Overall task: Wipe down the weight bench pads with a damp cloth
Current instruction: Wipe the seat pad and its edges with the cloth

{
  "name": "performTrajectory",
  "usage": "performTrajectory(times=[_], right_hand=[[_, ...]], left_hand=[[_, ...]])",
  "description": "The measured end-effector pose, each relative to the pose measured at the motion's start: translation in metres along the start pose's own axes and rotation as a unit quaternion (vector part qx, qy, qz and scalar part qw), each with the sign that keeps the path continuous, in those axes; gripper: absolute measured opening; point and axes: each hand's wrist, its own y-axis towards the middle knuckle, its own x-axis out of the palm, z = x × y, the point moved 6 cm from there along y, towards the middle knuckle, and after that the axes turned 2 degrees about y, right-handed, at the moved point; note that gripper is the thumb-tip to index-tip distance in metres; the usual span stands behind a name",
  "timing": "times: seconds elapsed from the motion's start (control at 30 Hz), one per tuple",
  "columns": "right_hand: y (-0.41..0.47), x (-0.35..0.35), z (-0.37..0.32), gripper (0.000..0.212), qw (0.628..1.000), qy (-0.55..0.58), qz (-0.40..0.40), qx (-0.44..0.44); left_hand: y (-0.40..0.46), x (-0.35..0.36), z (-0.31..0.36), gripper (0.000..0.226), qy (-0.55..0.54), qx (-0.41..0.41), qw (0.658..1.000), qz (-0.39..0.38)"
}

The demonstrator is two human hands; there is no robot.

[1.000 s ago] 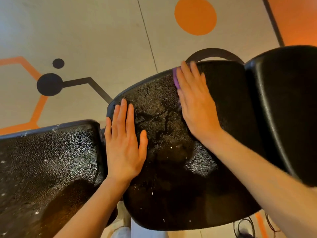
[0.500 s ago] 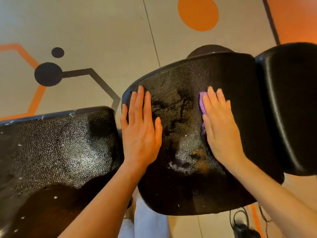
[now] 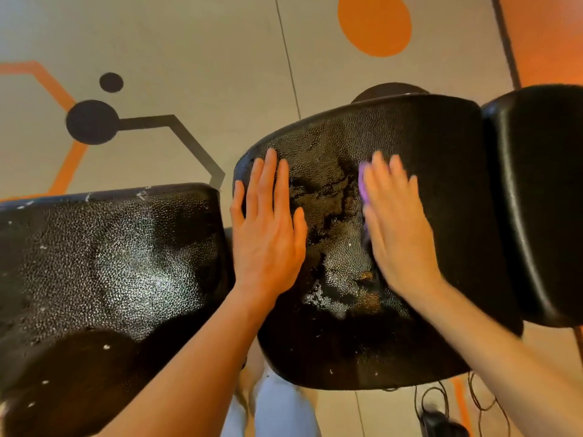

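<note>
A black textured bench pad fills the middle, wet and streaked between my hands. My left hand lies flat on its left part, fingers straight and pointing away from me. My right hand presses flat on a purple cloth, of which only a strip shows along my index finger; the hand is slightly blurred. A second black pad lies to the left, speckled with droplets. A third, smoother black pad stands at the right.
The floor beyond is beige with orange and black hexagon lines, black dots and an orange circle. Black cables and a small dark device lie on the floor at the lower right. My legs show below the middle pad.
My right hand with the cloth has slid from the pad's far edge toward me and then sideways near the middle. My left hand stays flat on the pad.
</note>
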Motion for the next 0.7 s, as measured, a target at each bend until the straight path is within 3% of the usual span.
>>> performTrajectory(times=[0.07,0.13,0.3,0.37,0.47,0.57,0.7], right_hand=[[-0.051,0.008,-0.005,0.052,0.999,-0.001,-0.041,-0.017],[-0.039,0.009,-0.004,0.051,0.998,0.003,-0.055,-0.032],[0.081,-0.009,-0.018,0.048,0.998,0.046,0.048,0.019],[0.052,-0.002,-0.02,0.049,0.998,0.043,0.04,0.01],[-0.039,0.012,-0.027,0.052,0.998,0.001,-0.035,-0.042],[-0.022,0.011,-0.019,0.051,0.995,-0.029,-0.037,-0.093],[0.081,-0.008,-0.022,0.048,0.995,0.051,0.065,0.058]], left_hand=[[0.0,0.0,-0.001,0.066,0.003,-0.001,1.0,-0.001],[-0.001,0.001,-0.001,0.066,0.002,0.0,1.0,-0.005],[-0.001,0.0,-0.001,0.066,-0.002,0.004,1.0,0.0],[-0.001,0.0,0.0,0.066,-0.013,0.007,1.0,0.005],[-0.002,-0.001,-0.001,0.065,-0.01,0.011,1.0,0.003],[-0.001,-0.003,0.0,0.065,-0.005,0.014,1.0,-0.006],[0.001,-0.013,-0.007,0.064,0.015,0.07,0.996,-0.046]])
